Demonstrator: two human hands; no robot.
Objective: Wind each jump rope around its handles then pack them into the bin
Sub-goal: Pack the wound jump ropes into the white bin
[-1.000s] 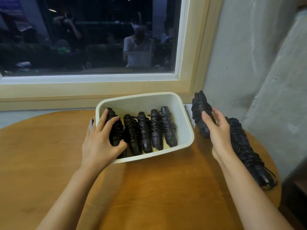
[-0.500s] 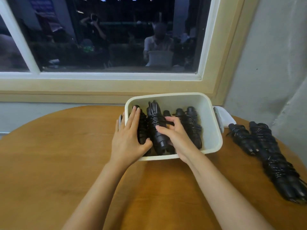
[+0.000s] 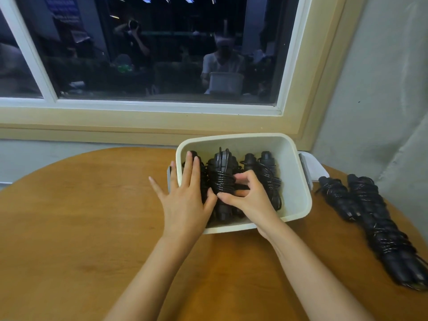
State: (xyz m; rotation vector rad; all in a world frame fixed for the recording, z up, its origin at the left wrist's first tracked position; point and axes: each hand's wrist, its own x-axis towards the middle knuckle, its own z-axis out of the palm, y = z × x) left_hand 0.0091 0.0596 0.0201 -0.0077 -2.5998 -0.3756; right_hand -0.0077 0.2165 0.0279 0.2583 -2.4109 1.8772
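jump rope (image 3: 221, 181) in the bin (image 3: 294, 181) — right hand (image 3: 252, 200) fingers round it

A single view is given, taken from a wide-angle camera worn on the person's head. The scene is looked at forward and steeply downward, the round table (image 3: 69, 228) being seen from close above. The bin (image 3: 295, 181) is framed near the centre, and the window (image 3: 162, 54) is taken in across the top
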